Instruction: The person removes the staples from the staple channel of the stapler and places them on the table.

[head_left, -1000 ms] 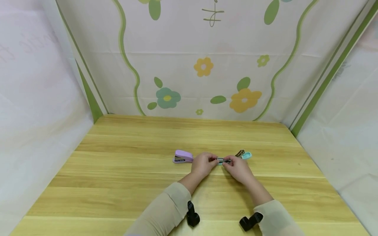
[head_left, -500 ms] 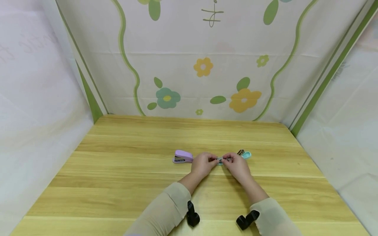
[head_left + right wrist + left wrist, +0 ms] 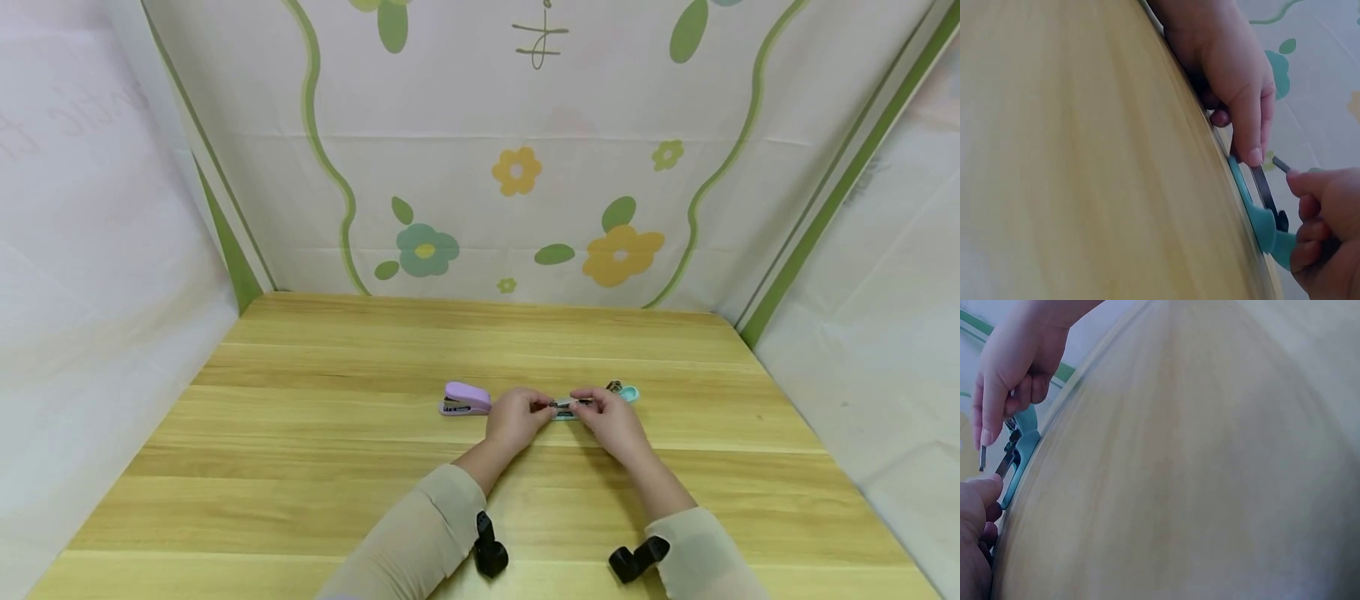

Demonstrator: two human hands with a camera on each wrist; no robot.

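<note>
A teal stapler (image 3: 1262,225) lies opened out on the table, its teal top cover (image 3: 628,394) folded back on the right. My left hand (image 3: 516,421) pinches the left end of its dark metal staple channel (image 3: 1264,189) between thumb and fingers. Just right of it, my right hand (image 3: 615,427) pinches a short grey strip of staples (image 3: 1281,164) at the fingertips. In the left wrist view that staple strip (image 3: 983,458) is held above the channel, apart from it. The right hand's fingers hide part of the stapler's hinge end.
A purple stapler (image 3: 467,397) stands just left of my left hand. The wooden table (image 3: 337,467) is bounded by a flower-printed cloth (image 3: 450,175) at the back and pale cloth on both sides. A black wrist camera sits on each sleeve.
My right hand first moved left toward my left hand, then drew back right, uncovering more of the channel. My left hand and the purple stapler stay in place.
</note>
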